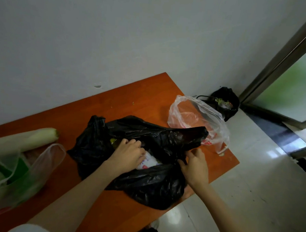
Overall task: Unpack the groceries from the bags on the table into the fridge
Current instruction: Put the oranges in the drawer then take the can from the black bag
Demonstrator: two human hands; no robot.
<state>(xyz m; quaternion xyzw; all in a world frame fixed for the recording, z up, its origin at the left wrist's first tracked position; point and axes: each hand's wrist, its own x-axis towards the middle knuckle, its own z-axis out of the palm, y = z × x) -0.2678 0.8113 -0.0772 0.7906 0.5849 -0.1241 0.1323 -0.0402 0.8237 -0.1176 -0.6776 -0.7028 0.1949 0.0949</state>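
Your left hand (127, 154) reaches into the mouth of the black bag (145, 184), which lies slumped in the middle of the orange table (149, 98); its fingers curl down over a white printed packet (150, 162) inside, though whether they actually grip it cannot be told. Your right hand (195, 167) pinches the bag's right rim and pulls the opening wide. The packet sits directly beneath and between both hands, with something yellowish (114, 142) just beyond the left fingertips. Expect the bag film to be thin, limp and slippery, offering no support; the packet looks soft and light, so take it around its body rather than by a corner. Left of you, a clear bag (39, 165) holds a long white radish (32, 138) and green produce, well apart from the hands. A nearly empty clear bag with red print (193, 118) rests at the table's far right corner, near a black bin (225, 102) on the floor.
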